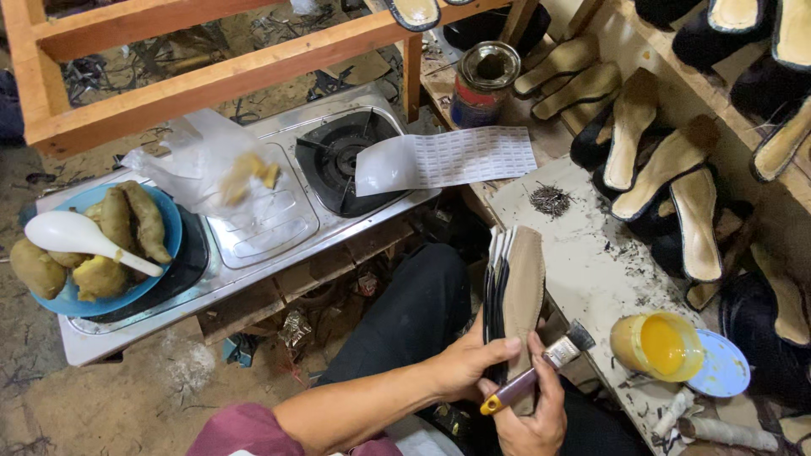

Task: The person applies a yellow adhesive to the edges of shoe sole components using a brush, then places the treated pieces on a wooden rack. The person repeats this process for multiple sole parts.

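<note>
My left hand (469, 365) grips a stack of flat shoe soles (513, 287), tan on the outer face and black at the edges, held upright over my lap. My right hand (530, 414) holds a small paintbrush (541, 365) with a purple and yellow handle, its bristles pointing toward an open jar of yellow glue (659, 344) on the grey worktop (583, 253). The jar's blue lid (718, 365) lies just right of it.
A steel gas stove (279, 211) sits left, bearing a blue plate of sweet potatoes (93, 245) with a white spoon, a plastic bag (207, 165) and a sheet of stickers (448, 159). A tin can (483, 83) stands behind. Many shoes and soles (667, 169) pile at right. A small heap of nails (550, 199) lies on the worktop.
</note>
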Tool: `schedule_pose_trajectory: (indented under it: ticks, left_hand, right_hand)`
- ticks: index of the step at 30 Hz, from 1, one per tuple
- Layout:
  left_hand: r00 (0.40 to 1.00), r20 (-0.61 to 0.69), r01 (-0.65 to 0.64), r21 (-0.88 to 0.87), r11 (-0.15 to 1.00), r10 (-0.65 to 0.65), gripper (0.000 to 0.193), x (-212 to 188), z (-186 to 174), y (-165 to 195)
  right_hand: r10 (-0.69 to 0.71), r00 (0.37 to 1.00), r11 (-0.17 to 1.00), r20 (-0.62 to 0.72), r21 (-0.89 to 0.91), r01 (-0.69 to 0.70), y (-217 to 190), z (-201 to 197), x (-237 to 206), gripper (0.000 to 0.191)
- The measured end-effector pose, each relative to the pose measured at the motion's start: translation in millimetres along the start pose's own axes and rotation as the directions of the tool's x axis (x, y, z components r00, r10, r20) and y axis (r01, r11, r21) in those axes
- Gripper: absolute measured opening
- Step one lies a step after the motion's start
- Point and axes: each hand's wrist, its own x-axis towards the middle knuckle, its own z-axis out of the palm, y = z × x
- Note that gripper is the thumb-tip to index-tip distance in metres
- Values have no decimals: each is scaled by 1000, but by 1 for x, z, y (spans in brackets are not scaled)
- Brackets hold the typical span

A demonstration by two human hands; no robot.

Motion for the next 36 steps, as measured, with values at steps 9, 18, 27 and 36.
schedule_pose_trajectory:
  ticks: [9, 18, 27, 36]
  left_hand:
    - [1000, 14, -20, -43, 999, 20, 101, 2, -7, -6]
    - [948, -114, -282, 132, 950, 297, 122, 23, -28, 65]
    - [958, -174, -234, -4, 972, 230, 89, 38, -28, 82]
    - [949, -153, -293, -113, 949, 275, 74, 45, -40, 92]
  right_hand:
    - [-138, 984, 985, 111, 115, 125, 3, -5, 4, 103]
    - [-158, 969, 983, 188, 120, 137, -9, -13, -4, 89]
    - [-186, 970, 979, 158, 111, 170, -22, -2, 3, 89]
    - [27, 998, 966, 48, 255, -38, -22, 10, -1, 81]
